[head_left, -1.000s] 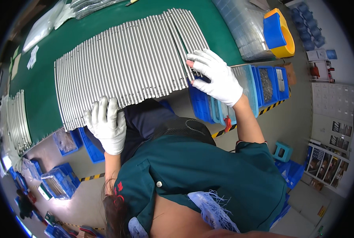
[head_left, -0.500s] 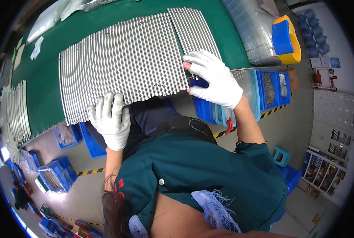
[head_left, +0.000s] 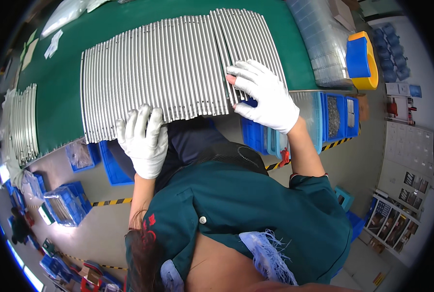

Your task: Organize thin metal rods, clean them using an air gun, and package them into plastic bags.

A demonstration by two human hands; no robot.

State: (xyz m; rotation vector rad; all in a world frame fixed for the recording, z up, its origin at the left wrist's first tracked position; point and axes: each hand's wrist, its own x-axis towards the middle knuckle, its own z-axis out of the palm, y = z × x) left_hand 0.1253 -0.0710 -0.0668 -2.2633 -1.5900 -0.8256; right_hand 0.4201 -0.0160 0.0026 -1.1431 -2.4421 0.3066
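A wide row of thin silver metal rods [head_left: 149, 68] lies side by side on the green tabletop in front of me. Close against its right side is a narrower group of the same rods [head_left: 248, 41]. My left hand [head_left: 143, 143], in a white glove, rests its spread fingertips on the near ends of the wide row. The gloved right hand [head_left: 268, 100] lies across the near ends of the narrower group, fingers stretched out and thumb apart at the edge. Two fingertips of that glove are bare. The rod ends under both hands are hidden.
More rods [head_left: 25, 124] lie at the table's left end. Clear plastic boxes [head_left: 319, 44] and a yellow-and-blue tape dispenser [head_left: 365, 61] stand at the right. Blue bins [head_left: 332, 114] sit beyond the near edge; another blue bin [head_left: 115, 165] is below the table.
The narrower rod group now sits closer to the wide row, and the gap between them has narrowed. My right hand has stayed on it. The whole view has shifted slightly.
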